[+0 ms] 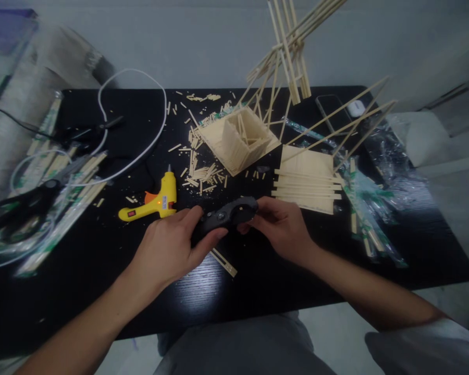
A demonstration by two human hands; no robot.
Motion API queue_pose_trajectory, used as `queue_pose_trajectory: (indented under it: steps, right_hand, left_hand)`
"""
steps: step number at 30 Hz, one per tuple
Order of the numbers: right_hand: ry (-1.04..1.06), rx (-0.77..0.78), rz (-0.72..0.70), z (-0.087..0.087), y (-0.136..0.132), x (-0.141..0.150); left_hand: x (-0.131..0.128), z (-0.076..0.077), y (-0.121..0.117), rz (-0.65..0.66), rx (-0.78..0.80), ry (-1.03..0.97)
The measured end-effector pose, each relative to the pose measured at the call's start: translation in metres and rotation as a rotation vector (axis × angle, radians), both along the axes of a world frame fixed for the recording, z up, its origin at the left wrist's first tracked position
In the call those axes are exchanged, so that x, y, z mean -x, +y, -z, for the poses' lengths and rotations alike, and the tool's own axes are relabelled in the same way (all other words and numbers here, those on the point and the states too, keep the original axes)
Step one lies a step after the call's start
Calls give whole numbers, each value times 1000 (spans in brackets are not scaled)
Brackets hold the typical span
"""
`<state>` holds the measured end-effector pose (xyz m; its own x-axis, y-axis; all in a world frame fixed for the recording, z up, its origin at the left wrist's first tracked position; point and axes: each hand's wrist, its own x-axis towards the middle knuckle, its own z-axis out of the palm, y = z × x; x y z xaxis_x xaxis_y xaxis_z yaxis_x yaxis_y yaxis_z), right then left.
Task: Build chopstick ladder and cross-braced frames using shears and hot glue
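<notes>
My left hand (175,239) is wrapped round a black hand cutter (222,216) with a curved jaw and a pivot bolt, held over the front middle of the table. At the cutter's jaw end, my right hand (283,226) has its fingers pinched together; whatever is between them is hidden. Below the cutter lie a few thin wooden sticks (223,262). Just left of it rests a yellow glue gun (156,200) with an orange trigger and a small lit light. Behind my right hand is a flat wooden panel (307,179) with several sticks laid across it.
A stick-built structure (242,138) stands at the back, with tall crossed sticks above it. Short cut pieces (203,174) are scattered beside it. Scissors (27,205), white cable (140,153) and bagged sticks (70,208) lie left; plastic-wrapped sticks (369,224) and a phone (332,112) lie right.
</notes>
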<state>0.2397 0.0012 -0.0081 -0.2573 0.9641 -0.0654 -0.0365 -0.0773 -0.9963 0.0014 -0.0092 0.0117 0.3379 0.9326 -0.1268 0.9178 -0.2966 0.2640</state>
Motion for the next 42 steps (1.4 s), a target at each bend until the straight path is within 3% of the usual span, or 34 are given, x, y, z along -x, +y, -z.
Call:
queue_pose_trajectory:
  steps: [15, 27, 42]
  right_hand:
    - [-33, -1, 26, 3, -3, 2]
    - [-107, -72, 6, 2, -2, -1]
    - [-144, -111, 151, 8, -8, 7]
  left_hand:
    - [-3, -3, -5, -31, 25, 82]
    - [2, -1, 2, 4, 21, 37]
    - [-6, -2, -6, -33, 60, 130]
